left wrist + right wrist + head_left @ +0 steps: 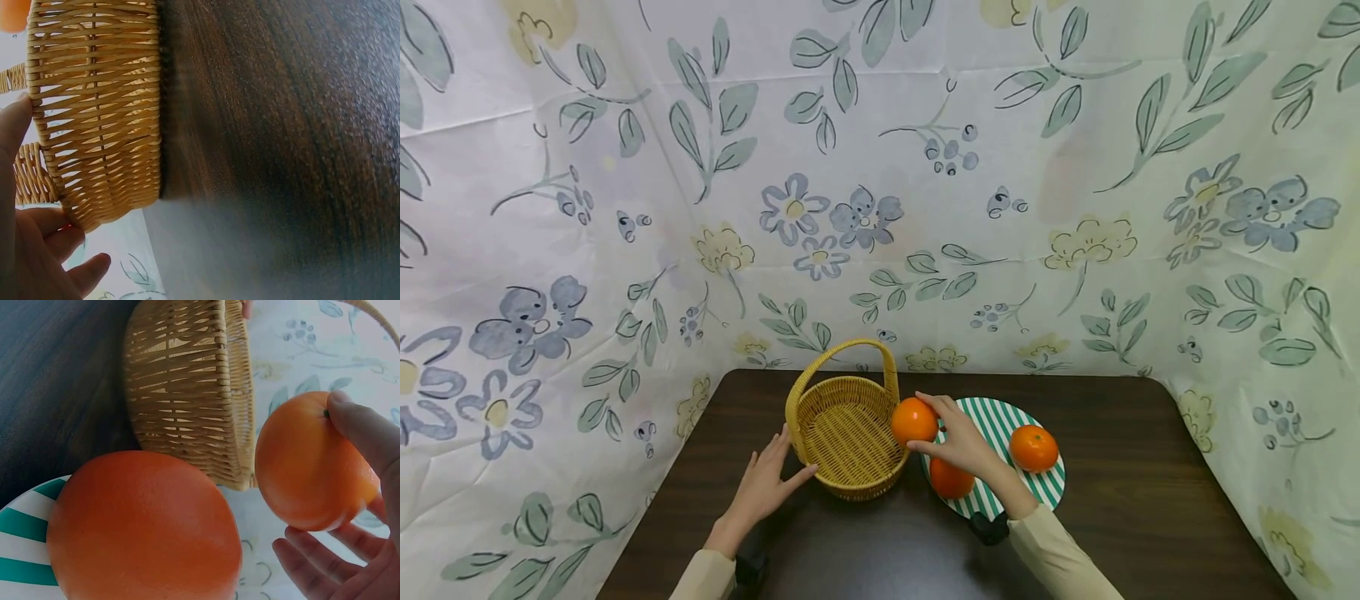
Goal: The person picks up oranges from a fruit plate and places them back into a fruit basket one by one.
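Fingers of my left hand [763, 483], lower left of centre in the head view, are spread, not curled, their tips touching the left side of the basket [861, 493]. Its woven wall looks light and fairly stiff, so I judge a soft touch at the rim steadies it; a hard push might slide it over the bench [1120, 475].

Next, just beside the basket's right rim, comes the held orange [914, 422]; I can't tell whether the two touch. My right hand [962, 442] clamps it between thumb and fingers: in the right wrist view, thumb at its upper right, fingertips under its lower right, its left side bare. It should be firm, moderately heavy and rather slippery on that glossy skin; I'd hold it across the widest part, without squeezing.

Further right, under my hand, lies the near orange [951, 481], then the far orange [1033, 448], both on the striped plate [992, 414], clear of my grip.
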`<state>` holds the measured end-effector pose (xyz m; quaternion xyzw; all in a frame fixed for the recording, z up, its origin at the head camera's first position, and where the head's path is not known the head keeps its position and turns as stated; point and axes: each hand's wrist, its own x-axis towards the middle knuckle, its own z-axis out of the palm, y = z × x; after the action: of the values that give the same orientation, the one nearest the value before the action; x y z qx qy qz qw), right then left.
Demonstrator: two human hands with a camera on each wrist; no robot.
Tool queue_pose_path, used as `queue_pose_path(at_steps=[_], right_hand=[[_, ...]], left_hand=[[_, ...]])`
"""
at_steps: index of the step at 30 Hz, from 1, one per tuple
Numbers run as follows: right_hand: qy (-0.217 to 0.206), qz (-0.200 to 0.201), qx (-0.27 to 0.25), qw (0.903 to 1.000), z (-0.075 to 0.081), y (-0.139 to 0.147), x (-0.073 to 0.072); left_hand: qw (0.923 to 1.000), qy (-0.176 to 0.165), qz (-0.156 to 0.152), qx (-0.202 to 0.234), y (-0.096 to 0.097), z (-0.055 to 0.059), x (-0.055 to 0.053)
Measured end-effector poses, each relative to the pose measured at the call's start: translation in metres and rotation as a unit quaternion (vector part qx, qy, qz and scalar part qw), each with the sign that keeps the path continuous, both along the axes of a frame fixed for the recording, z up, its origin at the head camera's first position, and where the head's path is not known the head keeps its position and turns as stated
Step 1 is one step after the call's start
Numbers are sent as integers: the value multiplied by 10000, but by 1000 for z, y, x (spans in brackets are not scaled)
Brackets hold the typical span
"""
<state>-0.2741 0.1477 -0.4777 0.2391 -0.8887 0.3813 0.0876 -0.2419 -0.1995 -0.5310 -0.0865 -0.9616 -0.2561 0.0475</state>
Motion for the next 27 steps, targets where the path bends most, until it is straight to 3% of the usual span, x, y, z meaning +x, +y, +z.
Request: queue_pose_path(at_steps=[6,15,27], right_hand=[[179,7,50,9998,-3,-4,-4],[-81,-14,-72,9999,-2,-11,-6],[-25,72,86,9999,-5,-25,-11]], left_hand=[[10000,10,-8,-1,-1,-1,-2],[10000,16,-39,43,0,2,-1],[10000,0,-9,56,0,0,0]])
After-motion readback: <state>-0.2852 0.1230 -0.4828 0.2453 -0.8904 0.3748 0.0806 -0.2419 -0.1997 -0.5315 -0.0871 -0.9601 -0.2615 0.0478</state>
